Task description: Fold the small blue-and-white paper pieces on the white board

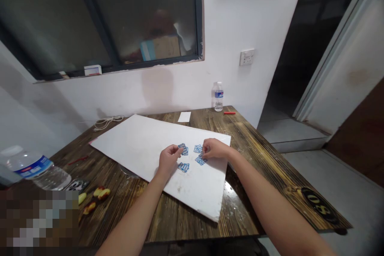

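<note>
Here's the right hand (213, 149), its fingers covering part of the blue-printed pieces (200, 161), and that print's too tiny to read! The left hand (168, 160) masks another's edge. At the surface's (174, 220) near left corner, a pixelated block (39, 224) blots everything out! Both forearms (135, 208) run off-frame; the window reflection (162, 36) blurs.

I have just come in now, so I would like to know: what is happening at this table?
A person has both bare hands over a white board lying on a wooden table. The left hand has its fingertips at the edge of a small blue-patterned piece; the right hand is at similar pieces on the right, partly covering them. Whether either hand grips one is too small to tell. Another patterned piece lies on the board, nearer the person.
</note>
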Demonstrator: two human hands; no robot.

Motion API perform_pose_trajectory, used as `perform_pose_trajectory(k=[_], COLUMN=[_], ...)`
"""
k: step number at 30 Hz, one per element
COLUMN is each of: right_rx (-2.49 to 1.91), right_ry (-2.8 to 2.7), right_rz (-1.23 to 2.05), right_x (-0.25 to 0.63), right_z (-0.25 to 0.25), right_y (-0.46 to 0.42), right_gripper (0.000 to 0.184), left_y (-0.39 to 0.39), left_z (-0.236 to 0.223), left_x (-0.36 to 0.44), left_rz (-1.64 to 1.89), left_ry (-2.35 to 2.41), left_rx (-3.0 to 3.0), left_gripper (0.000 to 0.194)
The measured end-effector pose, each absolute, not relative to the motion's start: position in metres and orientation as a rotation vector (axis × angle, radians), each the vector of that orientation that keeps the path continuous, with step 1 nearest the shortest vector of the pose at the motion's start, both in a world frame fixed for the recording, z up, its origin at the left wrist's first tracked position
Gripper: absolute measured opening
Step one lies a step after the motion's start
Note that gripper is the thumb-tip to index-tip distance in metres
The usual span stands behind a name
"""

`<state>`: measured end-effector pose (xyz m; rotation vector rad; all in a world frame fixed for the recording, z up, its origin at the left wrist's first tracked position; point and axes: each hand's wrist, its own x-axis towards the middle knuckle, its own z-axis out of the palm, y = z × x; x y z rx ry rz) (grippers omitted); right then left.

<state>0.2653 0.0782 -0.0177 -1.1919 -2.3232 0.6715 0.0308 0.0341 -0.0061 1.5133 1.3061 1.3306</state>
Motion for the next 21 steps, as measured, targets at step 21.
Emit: perform_pose_trajectory(k=[21], right_rx=[-1.202], right_ry=[-1.821], right_rz=[0.561], right_x=[0.2628], right_z=[-0.0214], right_y=[0.0839], right_gripper=[0.017], left_y=[0.0371], left_z=[-0.0107], left_x=[0.0293], left_rz=[1.319], left_ry=[1.316], left_rx=[1.549], left_gripper=[0.029])
